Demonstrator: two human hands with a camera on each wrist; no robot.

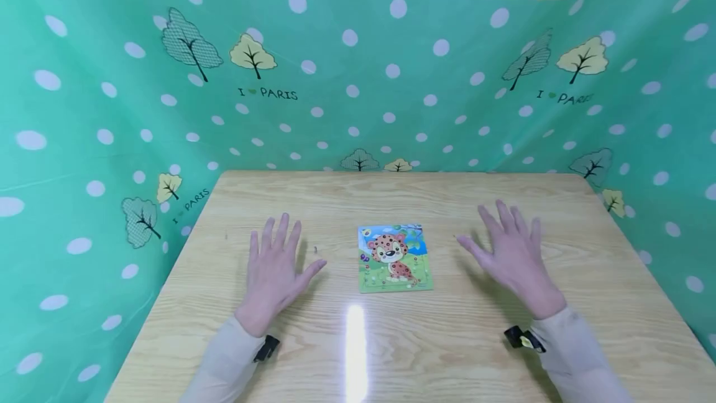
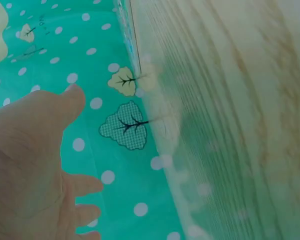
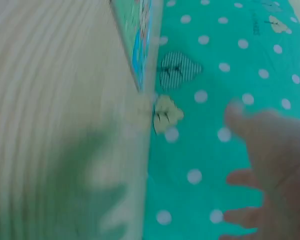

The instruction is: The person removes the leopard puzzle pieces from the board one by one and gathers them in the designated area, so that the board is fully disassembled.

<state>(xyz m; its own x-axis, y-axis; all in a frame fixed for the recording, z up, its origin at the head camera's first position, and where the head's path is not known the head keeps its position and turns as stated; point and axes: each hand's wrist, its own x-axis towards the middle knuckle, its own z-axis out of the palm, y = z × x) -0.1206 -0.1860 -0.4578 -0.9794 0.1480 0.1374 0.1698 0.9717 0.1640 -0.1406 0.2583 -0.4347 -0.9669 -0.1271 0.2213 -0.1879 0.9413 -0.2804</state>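
Head view: left hand point(image 1: 276, 272) spread flat, fingers straight, holding nothing, palm down over the wooden table point(image 1: 447, 353), left of the puzzle and apart from it. Right hand point(image 1: 511, 254) likewise spread, fingers straight and splayed, holding nothing, raised slightly above the table on the puzzle's other side. Between both hands, leopard puzzle point(image 1: 394, 258) lying flat near the table's middle, touched by neither. Beige sleeves at both wrists, a dark strap on each. Beyond, teal dotted cloth point(image 1: 358, 79) with trees, hung around the table.
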